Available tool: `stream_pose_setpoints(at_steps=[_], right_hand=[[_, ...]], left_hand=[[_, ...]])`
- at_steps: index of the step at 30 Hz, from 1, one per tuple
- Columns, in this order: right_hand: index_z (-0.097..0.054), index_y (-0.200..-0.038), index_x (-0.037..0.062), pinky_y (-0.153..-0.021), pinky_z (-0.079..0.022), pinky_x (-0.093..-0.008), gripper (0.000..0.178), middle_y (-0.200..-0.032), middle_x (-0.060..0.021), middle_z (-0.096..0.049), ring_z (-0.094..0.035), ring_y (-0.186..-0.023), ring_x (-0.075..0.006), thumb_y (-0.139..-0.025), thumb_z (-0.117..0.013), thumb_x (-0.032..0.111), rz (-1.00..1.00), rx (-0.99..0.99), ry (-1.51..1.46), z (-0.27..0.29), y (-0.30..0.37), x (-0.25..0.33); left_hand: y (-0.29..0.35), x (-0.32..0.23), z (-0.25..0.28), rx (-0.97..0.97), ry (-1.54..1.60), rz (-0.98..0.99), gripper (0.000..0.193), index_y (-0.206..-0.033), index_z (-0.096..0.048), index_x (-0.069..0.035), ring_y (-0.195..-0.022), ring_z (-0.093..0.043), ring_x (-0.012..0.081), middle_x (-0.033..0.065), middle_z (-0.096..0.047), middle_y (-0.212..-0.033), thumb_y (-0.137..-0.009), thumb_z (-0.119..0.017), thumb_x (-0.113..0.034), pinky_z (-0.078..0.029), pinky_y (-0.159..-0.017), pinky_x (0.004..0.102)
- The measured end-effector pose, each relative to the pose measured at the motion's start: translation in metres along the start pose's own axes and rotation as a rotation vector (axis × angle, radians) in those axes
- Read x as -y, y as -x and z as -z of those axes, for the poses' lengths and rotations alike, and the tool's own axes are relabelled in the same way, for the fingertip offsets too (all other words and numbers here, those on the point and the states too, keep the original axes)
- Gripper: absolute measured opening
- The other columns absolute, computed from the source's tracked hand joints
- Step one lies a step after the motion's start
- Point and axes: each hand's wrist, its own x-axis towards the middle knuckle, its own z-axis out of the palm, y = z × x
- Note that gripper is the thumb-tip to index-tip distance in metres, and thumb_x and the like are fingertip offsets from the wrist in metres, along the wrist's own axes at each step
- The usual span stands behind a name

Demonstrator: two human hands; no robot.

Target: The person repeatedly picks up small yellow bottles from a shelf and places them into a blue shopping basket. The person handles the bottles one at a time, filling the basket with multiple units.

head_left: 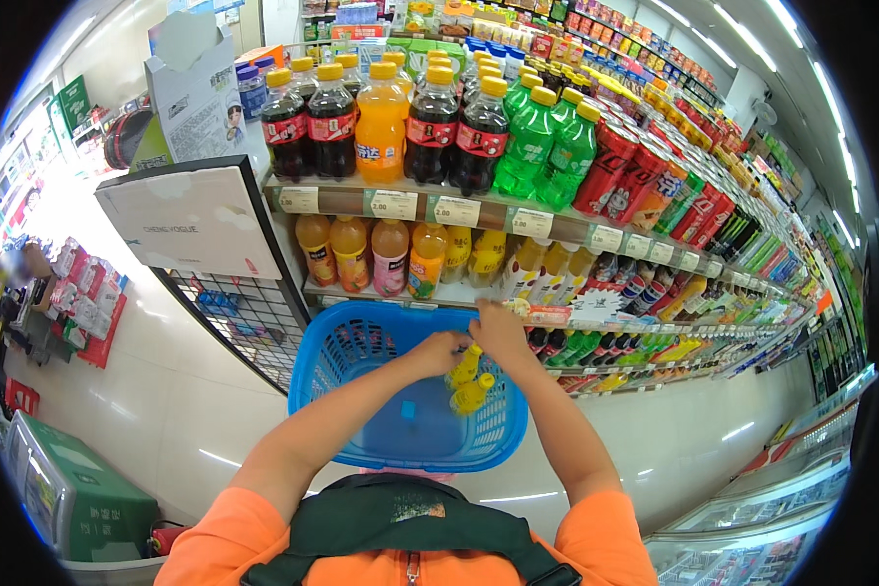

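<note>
A blue plastic basket (313, 337) stands in front of me against the drinks shelf. Over its far right part, my left hand (441, 352) is closed with its fingers curled; what it grips is hidden. One small yellow bottle (465, 365) is right beside those fingers, and I cannot tell whether it is held. Below it, a second yellow bottle (472, 396) is tilted over the basket's right side. My right hand (499, 332) is by the basket's far rim, close to the shelf edge. Its fingers are bent, and their grip cannot be made out.
Cola, orange and green soda bottles (547, 146) and rows of cans (610, 166) fill the upper shelf. Juice bottles (391, 256) stand on the shelf below. A wire rack (234, 313) with a sign board (190, 217) is at the left. Glass-fronted cases (752, 518) line the right.
</note>
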Motion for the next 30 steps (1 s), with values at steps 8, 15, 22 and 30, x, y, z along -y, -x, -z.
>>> stream_pose_setpoints(at_steps=[8, 15, 22, 30], right_hand=[[-0.062, -0.09, -0.0051, -0.072, -0.053, -0.0446, 0.026, -0.085, -0.0227, -0.066, -0.065, -0.083, -0.0372, -0.075, -0.065, 0.016, -0.088, 0.404, 0.057, -0.015, 0.08, -0.001], [-0.065, -0.085, -0.0033, -0.065, -0.056, -0.0407, 0.013, -0.084, -0.0206, -0.067, -0.068, -0.078, -0.0328, -0.076, -0.062, 0.006, -0.076, 0.318, 0.171, -0.04, 0.1, 0.01], [-0.06, -0.09, -0.0061, -0.067, -0.055, -0.0431, 0.018, -0.083, -0.0235, -0.066, -0.067, -0.077, -0.0365, -0.076, -0.061, 0.006, -0.084, 0.32, 0.02, -0.04, 0.107, 0.012], [-0.057, -0.111, -0.0029, -0.075, -0.052, -0.043, 0.043, -0.093, -0.0217, -0.067, -0.065, -0.088, -0.0374, -0.075, -0.069, 0.018, -0.173, 0.257, -0.372, -0.018, 0.099, 0.021]], left_hand=[[-0.001, 0.018, -0.072, 0.097, 0.073, 0.034, 0.047, -0.122, -0.056, -0.006, -0.102, -0.062, 0.0339, 0.0177, -0.064, -0.11, -0.078, -0.069, -0.017, -0.05, -0.084, 0.0414], [0.008, 0.032, -0.104, -0.01, 0.177, -0.089, 0.043, -0.115, -0.058, -0.007, -0.105, -0.058, 0.0376, 0.0205, -0.063, -0.111, -0.075, -0.07, -0.018, -0.047, -0.087, 0.0434], [0.03, 0.027, -0.093, -0.087, 0.142, -0.048, 0.038, -0.111, -0.062, -0.008, -0.097, -0.062, 0.0372, 0.0191, -0.065, -0.103, -0.076, -0.071, -0.019, -0.049, -0.08, 0.0432], [0.051, 0.016, -0.044, -0.057, 0.107, 0.005, 0.033, -0.103, -0.065, -0.006, -0.085, -0.065, 0.0339, 0.0177, -0.067, -0.091, -0.076, -0.073, -0.024, -0.051, -0.073, 0.041]])
